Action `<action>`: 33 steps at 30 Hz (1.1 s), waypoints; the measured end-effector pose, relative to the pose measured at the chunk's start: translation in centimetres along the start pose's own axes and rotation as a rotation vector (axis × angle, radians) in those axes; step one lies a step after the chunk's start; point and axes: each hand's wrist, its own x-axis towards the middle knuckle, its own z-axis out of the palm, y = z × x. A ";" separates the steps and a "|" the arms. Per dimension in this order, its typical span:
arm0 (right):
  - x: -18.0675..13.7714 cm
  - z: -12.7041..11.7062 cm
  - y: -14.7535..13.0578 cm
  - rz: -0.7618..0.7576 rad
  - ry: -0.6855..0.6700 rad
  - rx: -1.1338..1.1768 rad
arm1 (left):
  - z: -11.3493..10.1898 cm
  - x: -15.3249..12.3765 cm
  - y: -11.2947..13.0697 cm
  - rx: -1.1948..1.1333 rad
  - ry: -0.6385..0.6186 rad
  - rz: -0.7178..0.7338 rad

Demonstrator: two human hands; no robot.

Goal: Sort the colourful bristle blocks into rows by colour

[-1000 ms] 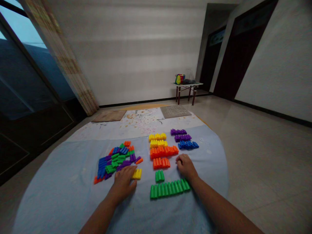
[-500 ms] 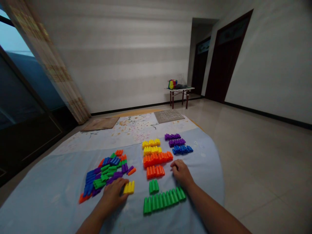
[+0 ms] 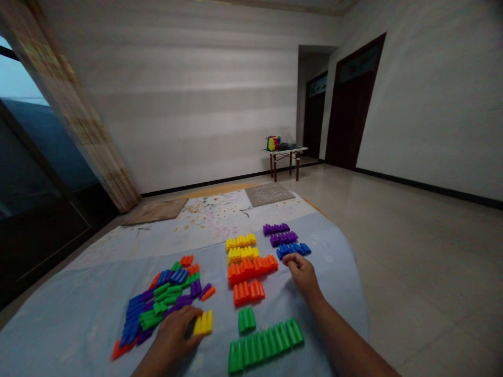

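Observation:
My left hand (image 3: pixel 176 332) lies at the front left, thumb and fingers closed around a short yellow strip of tapered plastic pieces (image 3: pixel 203 323). A mixed pile of green, blue, purple and orange pieces (image 3: pixel 167 299) sits just beyond it. My right hand (image 3: pixel 304 276) is curled by the near edge of a blue row (image 3: pixel 294 250); whether anything is between its fingertips is hidden. Left of that hand lie orange rows (image 3: pixel 252 269) and yellow rows (image 3: pixel 241 241). Nearer are a short green strip (image 3: pixel 247 320) and a long green row (image 3: pixel 266 345).
Purple rows (image 3: pixel 276 229) lie beyond the blue one. The pale blue cloth (image 3: pixel 314 324) covers a table with a rounded right edge. Two mats, a brown one (image 3: pixel 156 211) and a grey one (image 3: pixel 270 194), lie at its far end. A small table (image 3: pixel 285 151) stands by the wall.
My right hand has moved away from beside the orange rows, up to the blue row. The left hand keeps hold of the yellow strip. The view has tilted slightly upward.

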 end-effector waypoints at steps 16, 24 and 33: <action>-0.7 0.7 1.9 0.009 -0.063 -0.036 | 0.0 0.8 -2.4 -0.170 -0.003 0.013; -0.8 1.0 1.8 0.010 -0.095 -0.059 | -5.6 7.1 3.4 -0.189 0.239 0.080; -0.6 1.1 2.1 -0.002 -0.146 -0.059 | -5.5 14.0 6.7 -0.107 0.153 0.109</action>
